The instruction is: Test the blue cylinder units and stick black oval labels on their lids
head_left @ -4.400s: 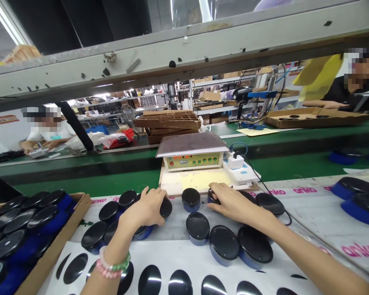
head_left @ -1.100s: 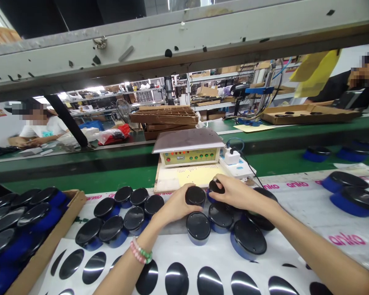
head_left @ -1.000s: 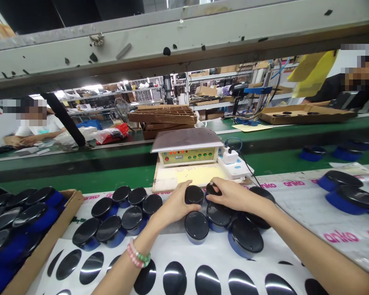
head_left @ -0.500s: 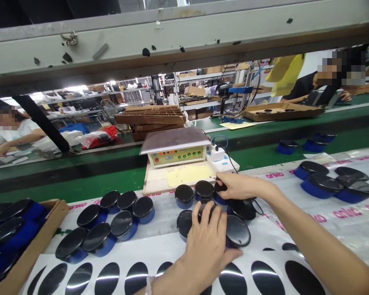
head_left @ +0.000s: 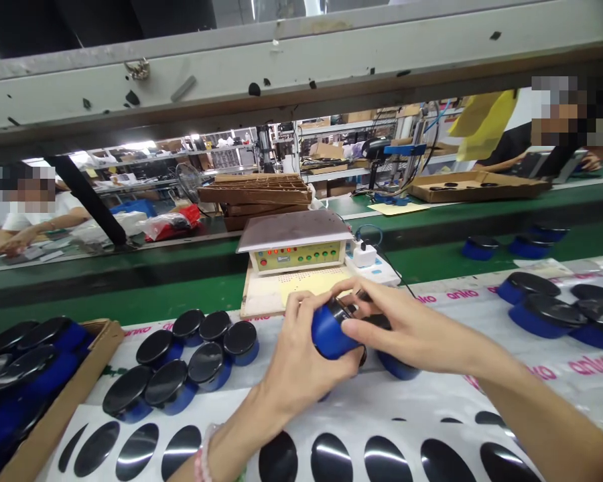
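Observation:
My left hand [head_left: 301, 341] is wrapped round a blue round piece with a black top [head_left: 331, 331], held tilted above the table. My right hand [head_left: 392, 321] is at its right side, thumb and fingers pinched at the piece's edge. Behind and below my hands, another blue piece with a black top [head_left: 399, 365] stands on the wrapped table. To the left stands a group of several like pieces [head_left: 168, 385]. Nearest me lies a white sheet with black ovals [head_left: 331, 458].
A cardboard box [head_left: 98, 348] of blue pieces stands at the left. A control box [head_left: 301, 258] sits ahead, beside a white plug [head_left: 364, 254]. More blue pieces [head_left: 543, 314] stand at the right. A metal beam [head_left: 331, 60] crosses overhead. People work across the green belt.
My left hand has lifted a blue piece off the table and tilted it. My right hand has come in to meet it. The view has shifted slightly.

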Available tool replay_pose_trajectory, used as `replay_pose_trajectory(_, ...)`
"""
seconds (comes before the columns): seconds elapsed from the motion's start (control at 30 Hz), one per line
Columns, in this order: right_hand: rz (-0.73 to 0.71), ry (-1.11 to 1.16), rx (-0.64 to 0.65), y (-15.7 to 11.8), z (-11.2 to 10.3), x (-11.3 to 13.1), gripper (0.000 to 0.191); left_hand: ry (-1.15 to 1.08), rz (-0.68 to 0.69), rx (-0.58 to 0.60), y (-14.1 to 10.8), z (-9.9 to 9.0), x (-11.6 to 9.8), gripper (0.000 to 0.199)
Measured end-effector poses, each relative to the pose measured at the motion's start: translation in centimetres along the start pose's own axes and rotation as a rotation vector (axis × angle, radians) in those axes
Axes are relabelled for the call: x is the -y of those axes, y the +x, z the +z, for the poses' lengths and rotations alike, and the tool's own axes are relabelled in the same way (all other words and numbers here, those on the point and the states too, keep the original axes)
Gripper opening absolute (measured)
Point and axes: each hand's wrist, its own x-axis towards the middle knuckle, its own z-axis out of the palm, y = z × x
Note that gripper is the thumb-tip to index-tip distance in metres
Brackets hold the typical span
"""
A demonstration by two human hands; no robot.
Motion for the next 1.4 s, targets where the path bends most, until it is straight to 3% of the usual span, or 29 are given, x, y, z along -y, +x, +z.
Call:
replay_pose_trajectory(0.2, 0.001, 0.069, 0.023, 0.6, 1.1, -0.5, 0.02, -0.022, 0.055, 0.067, 0.2, -0.9, -0.1, 0.062)
replay_pose_trajectory(0.43, 0.035, 0.138, -0.191, 0.4, 2.6, -0.5, 0.025, -0.005, 0.086, 0.073, 0.5, -2.3, -1.0, 0.067)
replay_pose_trajectory(0.6, 0.048, 0.213, -0.2, 0.6, 3.5, -0.6, 0.029, 0.068, 0.138, 0.061, 0.2, -2.7, -0.6, 0.067)
replay_pose_trajectory(0.67, 0.024, 0.248, -0.192, 0.9, 3.3, -0.8, 0.03, 0.103, 0.104, 0.061, 0.5, -3.2, -0.1, 0.062)
replay_pose_trajectory(0.77, 0.027, 0.274, -0.27, 1.0, 2.4, -1.1, 0.034, 0.132, -0.076, 0.102, 1.3, -4.9, 1.2, 0.062)
replay_pose_trajectory(0.87, 0.079, 0.299, -0.375, 0.8, 1.1, -1.0, 0.036, 0.236, -0.174, 0.309, 1.6, -7.1, 2.5, 0.062)
replay_pose_trajectory(1.0, 0.113, 0.159, -0.435, 0.2, 0.0, -0.9, 0.037, 0.504, -0.181, 0.793, 0.7, -8.7, 2.4, 0.05)
replay_pose_trajectory(1.03, 0.129, 0.096, -0.423, 0.2, -0.2, -0.9, 0.037, 0.587, -0.186, 0.878, 0.5, -8.6, 2.2, 0.051)
replay_pose_trajectory(1.1, 0.175, -0.043, -0.361, 0.2, -0.5, -1.3, 0.038, 0.768, -0.231, 0.938, 0.1, -8.1, 1.8, 0.051)
replay_pose_trajectory(1.23, 0.28, -0.305, -0.247, 0.9, -1.0, -3.2, 0.036, 0.951, -0.345, 0.867, 0.3, -7.0, 1.9, 0.06)
replay_pose_trajectory(1.4, 0.359, -0.475, 0.016, 1.7, -0.7, -6.8, 0.018, 0.9, -0.385, 0.859, 0.4, -6.9, 1.9, 0.064)
